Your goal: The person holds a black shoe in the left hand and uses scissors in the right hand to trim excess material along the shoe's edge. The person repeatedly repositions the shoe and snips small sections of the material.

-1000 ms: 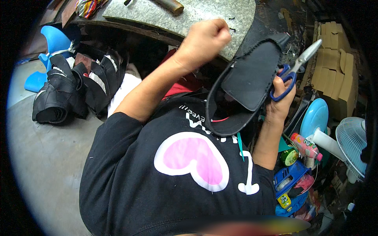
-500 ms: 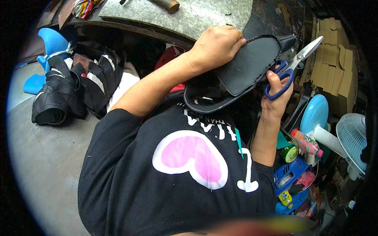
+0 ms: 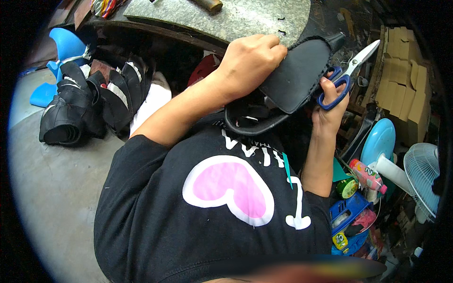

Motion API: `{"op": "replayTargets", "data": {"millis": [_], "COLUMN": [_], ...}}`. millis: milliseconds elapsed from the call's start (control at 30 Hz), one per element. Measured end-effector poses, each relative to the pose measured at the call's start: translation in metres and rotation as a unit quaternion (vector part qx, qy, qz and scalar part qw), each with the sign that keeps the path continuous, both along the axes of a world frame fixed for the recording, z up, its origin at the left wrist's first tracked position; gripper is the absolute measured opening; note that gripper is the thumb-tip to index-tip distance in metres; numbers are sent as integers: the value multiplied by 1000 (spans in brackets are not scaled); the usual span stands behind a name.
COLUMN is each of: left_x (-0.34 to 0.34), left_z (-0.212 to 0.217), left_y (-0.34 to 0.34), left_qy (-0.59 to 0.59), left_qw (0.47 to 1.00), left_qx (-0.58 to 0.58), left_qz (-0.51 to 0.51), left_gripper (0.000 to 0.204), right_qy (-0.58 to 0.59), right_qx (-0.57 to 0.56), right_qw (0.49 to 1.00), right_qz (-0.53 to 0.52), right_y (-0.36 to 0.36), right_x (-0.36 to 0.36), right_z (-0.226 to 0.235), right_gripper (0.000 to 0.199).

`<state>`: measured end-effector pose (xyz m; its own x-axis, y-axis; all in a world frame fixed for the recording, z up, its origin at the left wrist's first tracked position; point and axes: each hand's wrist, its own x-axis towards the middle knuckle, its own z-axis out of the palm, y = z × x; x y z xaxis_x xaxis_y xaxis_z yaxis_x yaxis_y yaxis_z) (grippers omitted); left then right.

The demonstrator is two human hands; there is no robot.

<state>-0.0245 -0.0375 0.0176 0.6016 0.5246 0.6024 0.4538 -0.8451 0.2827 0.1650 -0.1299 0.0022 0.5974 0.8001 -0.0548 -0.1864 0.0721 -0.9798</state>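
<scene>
My left hand (image 3: 252, 66) is closed on the edge of a half-made black shoe (image 3: 302, 78), knuckles up. The shoe's flat underside faces up, and its upper is gathered in small pleats around the rim. Its narrow dark end points to the far right, and a curved black band (image 3: 255, 129) loops below it. Held in my right hand (image 3: 332, 106) are scissors (image 3: 351, 68) with blue handles, the fingers through the loops. Their silver blades point up and right, away from the shoe, and look nearly closed. The fingertips of my left hand are partly hidden.
Ahead lies a grey stone slab (image 3: 245, 16) with a hammer-like handle (image 3: 210, 4) and dark scraps. Rolled black pieces (image 3: 68, 113) and a blue plastic chair part (image 3: 66, 45) are at left. Cartons (image 3: 401, 75), a fan (image 3: 420, 174) and a blue basket (image 3: 349, 212) crowd the right.
The view has shifted slightly. The shoe has tilted a little in my left hand, and the scissors have swung slightly lower and left. A second dark scrap now shows on the slab.
</scene>
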Motion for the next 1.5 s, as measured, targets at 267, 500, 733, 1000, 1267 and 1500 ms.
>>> {"op": "replayTargets", "data": {"millis": [267,500,733,1000,1267,1500], "left_x": [5,-8,5,15,-4,2], "left_z": [-12,-15,-20,-39,-8,1], "left_y": [12,26,40,45,39,18], "left_qy": [52,-43,74,-174,-114,-55], "left_qw": [999,988,989,980,909,948], "left_qx": [-12,-124,-58,-85,-402,-311], "left_qz": [-11,-82,-111,-40,10,-37], "left_gripper": [9,23,14,12,20,30], "right_qy": [6,1,-3,-12,-3,-41], "right_qx": [-1,3,15,12,17,-13], "right_qw": [999,999,998,997,999,998], "right_qz": [48,54,62,74,48,47], "right_y": [19,19,19,19,15,15], "right_x": [11,11,10,16,14,6], "right_z": [-13,-15,-16,-23,-22,-12], "right_gripper": [21,20,24,27,27,21]}}
